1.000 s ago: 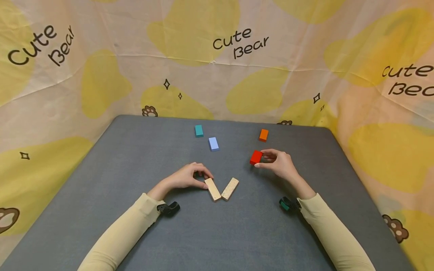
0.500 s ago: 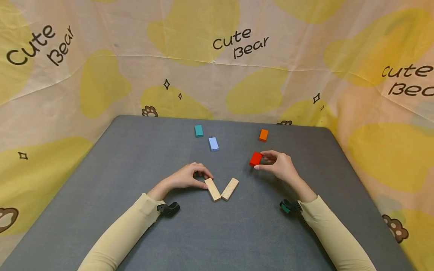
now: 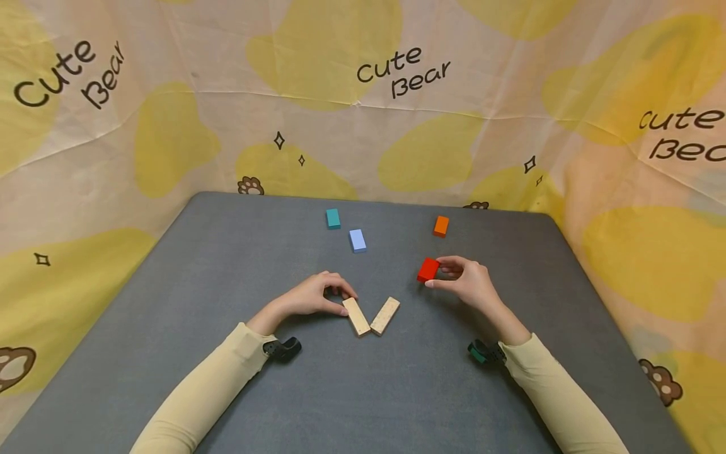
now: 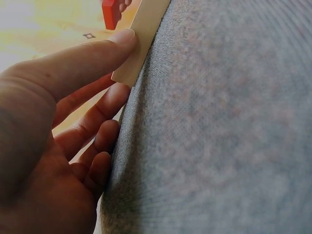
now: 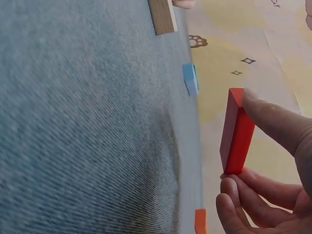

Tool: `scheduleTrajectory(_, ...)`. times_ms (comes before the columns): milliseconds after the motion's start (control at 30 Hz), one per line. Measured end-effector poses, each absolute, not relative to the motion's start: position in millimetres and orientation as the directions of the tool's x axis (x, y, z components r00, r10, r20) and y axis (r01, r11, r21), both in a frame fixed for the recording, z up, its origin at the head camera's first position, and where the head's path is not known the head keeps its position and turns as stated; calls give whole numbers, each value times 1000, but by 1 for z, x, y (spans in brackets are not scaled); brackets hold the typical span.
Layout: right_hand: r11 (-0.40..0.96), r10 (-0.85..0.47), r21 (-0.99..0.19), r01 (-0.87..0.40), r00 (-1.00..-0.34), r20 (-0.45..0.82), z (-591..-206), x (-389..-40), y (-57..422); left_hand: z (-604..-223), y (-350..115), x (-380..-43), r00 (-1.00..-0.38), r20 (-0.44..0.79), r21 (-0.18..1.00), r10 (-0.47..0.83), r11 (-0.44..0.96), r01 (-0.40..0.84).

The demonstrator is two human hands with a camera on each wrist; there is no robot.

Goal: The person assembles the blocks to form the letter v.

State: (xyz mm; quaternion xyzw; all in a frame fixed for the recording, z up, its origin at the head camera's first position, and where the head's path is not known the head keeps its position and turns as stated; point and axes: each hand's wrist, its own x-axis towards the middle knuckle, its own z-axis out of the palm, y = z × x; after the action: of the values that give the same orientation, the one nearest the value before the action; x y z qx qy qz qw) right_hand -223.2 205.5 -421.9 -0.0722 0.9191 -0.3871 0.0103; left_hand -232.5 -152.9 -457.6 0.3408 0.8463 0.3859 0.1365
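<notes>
In the head view, my right hand (image 3: 469, 282) pinches a red block (image 3: 428, 270) by its ends, between thumb and fingers. The right wrist view shows that red block (image 5: 236, 131) held above the table, with the thumb on one end. My left hand (image 3: 312, 294) has thumb and fingers at the far end of a plain wooden block (image 3: 356, 317) lying on the table. Up close, the left thumb lies along the side of this wooden block (image 4: 141, 44). A second wooden block (image 3: 385, 316) lies to its right, the two forming a V with their near ends together.
Farther back on the grey table (image 3: 363, 397) lie a teal block (image 3: 333, 219) and a light blue block (image 3: 357, 241). An orange block (image 3: 441, 226) is beyond the right hand. A patterned cloth (image 3: 317, 75) hangs behind the table and along its sides.
My right hand has brought the red block slightly nearer to me. The left hand and the two wooden blocks stay in place.
</notes>
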Motion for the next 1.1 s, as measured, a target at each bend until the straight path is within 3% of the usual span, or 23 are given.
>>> scheduleTrajectory(1100, 685, -183, -714, -145, -983, 24, -432, -216, 180, -457, -151, -232, -731, 23, 750, 682, 472, 464)
